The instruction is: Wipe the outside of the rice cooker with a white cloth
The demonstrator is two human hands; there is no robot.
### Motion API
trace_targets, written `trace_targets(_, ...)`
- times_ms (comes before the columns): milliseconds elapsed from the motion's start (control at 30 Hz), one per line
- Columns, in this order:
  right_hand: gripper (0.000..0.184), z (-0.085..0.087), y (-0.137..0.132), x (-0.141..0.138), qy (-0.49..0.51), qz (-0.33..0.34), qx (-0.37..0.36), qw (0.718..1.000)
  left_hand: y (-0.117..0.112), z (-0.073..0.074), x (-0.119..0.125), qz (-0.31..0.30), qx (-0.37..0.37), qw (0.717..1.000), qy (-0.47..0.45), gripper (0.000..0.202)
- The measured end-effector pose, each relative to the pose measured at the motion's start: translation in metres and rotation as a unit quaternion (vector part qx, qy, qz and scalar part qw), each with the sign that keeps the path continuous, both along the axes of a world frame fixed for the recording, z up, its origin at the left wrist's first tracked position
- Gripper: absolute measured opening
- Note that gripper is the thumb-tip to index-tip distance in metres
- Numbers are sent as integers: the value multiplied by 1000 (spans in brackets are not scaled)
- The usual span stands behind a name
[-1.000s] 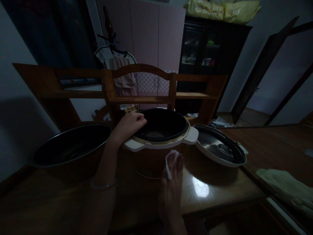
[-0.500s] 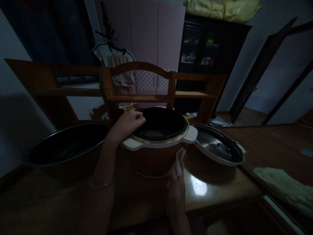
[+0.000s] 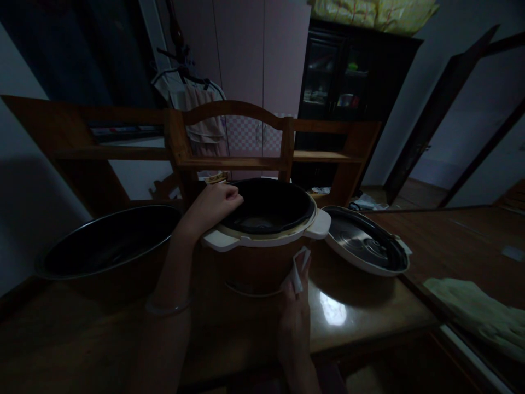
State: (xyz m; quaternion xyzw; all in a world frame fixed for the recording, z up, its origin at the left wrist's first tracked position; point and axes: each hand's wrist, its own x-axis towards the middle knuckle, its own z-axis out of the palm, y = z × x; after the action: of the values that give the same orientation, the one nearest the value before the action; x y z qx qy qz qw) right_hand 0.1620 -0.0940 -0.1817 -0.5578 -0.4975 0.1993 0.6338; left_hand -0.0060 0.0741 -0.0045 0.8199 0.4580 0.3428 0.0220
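Note:
An open electric cooker (image 3: 262,257) with a white rim and dark inner pot stands on the wooden table (image 3: 361,317). My left hand (image 3: 215,203) is closed on the cooker's left rim. Lower down, my right hand (image 3: 294,306) presses a small white cloth (image 3: 298,268) against the cooker's brown side wall, fingers held together on it. The cooker's lid (image 3: 367,247) lies upturned on the table to the right, touching nothing I hold.
A large dark metal bowl (image 3: 106,249) sits left of the cooker. A wooden shelf rack (image 3: 229,158) stands behind. A pale green cloth (image 3: 479,317) lies at the right. A dark cabinet (image 3: 348,93) and pink wardrobe stand at the back.
My right hand with the white cloth has slid right along the cooker's side, from its front to below the right handle. My left hand stays on the rim.

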Motion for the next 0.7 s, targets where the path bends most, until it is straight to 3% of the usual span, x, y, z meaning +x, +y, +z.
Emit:
trace_targets(133,59,-3,0,-5,-49,11,13,999,2,-1,-1,2,-1,1000,0,34)
trace_targets(700,57,-15,0,1,-31,-9,-1,999,1,0,0,5,-6,1000,-3,35)
